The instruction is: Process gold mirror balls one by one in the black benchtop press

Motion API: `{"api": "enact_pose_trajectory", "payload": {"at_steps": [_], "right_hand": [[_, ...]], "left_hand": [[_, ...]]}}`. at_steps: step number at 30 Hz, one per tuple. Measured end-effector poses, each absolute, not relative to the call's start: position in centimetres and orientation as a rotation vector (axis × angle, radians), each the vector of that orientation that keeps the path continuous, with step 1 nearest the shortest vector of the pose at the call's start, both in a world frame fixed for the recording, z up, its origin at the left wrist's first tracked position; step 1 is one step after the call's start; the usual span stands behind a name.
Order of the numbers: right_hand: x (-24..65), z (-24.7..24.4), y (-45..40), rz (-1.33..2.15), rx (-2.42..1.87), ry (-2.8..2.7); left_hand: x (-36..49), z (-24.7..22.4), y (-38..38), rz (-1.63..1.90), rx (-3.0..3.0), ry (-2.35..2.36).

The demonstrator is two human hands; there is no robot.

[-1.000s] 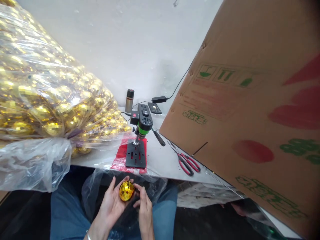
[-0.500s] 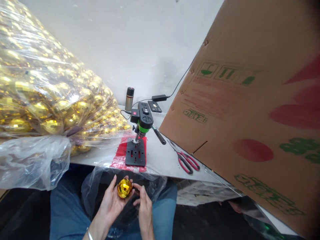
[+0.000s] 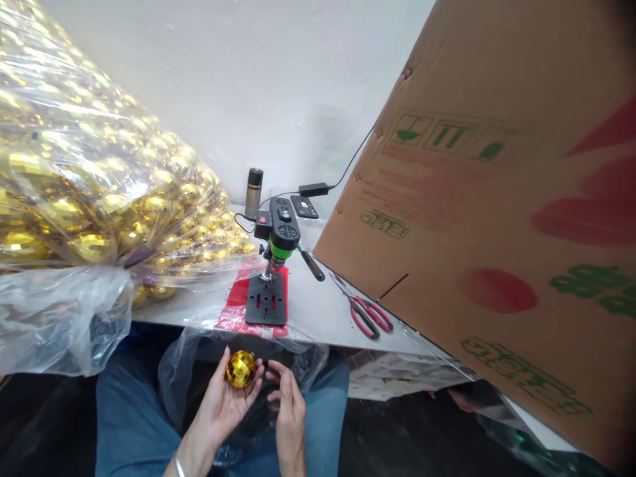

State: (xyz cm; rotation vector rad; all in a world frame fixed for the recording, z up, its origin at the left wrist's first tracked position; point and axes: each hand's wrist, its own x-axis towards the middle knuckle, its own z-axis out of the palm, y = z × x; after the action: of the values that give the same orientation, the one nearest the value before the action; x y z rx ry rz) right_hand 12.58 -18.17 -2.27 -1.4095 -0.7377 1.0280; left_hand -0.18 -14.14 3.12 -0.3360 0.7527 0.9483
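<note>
A shiny gold mirror-ball ornament (image 3: 241, 369) rests in the cupped fingers of my left hand (image 3: 221, 404), above my lap. My right hand (image 3: 288, 411) is just right of it, fingers apart and slightly bent, holding nothing that I can see and not touching the ball. Beyond the hands, at the table's front edge, a small black and green bench drill (image 3: 285, 228) stands with its slotted base plate (image 3: 267, 311) on a red plastic sheet (image 3: 233, 306). Clear plastic (image 3: 173, 371) is draped over my lap beneath the hands.
A large clear bag of gold balls (image 3: 99, 192) fills the left side. On the right leans a big cardboard box (image 3: 447, 218). Red-handled pliers (image 3: 370, 318) lie by its edge. A spray can (image 3: 254, 192), a phone-like black item (image 3: 305, 207) and a power adapter (image 3: 314, 190) are behind the drill.
The ball has turned a little in my left hand and sits slightly further left. My right fingers, close beside the ball before, have drawn apart from it. The whole view shifted slightly.
</note>
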Motion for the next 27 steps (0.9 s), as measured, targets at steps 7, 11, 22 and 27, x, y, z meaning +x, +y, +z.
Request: {"api": "enact_pose_trajectory", "payload": {"at_steps": [7, 11, 22, 27], "right_hand": [[12.0, -3.2, -18.6, 0.775, -1.387, -1.066], [12.4, -3.6, -19.2, 0.601, -1.360, -1.377], [32.6, -12.8, -32.6, 0.415, -2.187, -0.343], [31.4, -15.6, -42.7, 0.327, -2.303, -0.168]], "left_hand": [[0.5, 1.9, -14.8, 0.899, -0.268, 0.759], [1.9, 1.3, -15.8, 0.848, -0.179, 0.773], [-2.4, 5.3, -12.5, 0.879, 0.149, 1.201], [-3.8, 6.1, -10.8, 0.960, -0.023, 1.444]]}}
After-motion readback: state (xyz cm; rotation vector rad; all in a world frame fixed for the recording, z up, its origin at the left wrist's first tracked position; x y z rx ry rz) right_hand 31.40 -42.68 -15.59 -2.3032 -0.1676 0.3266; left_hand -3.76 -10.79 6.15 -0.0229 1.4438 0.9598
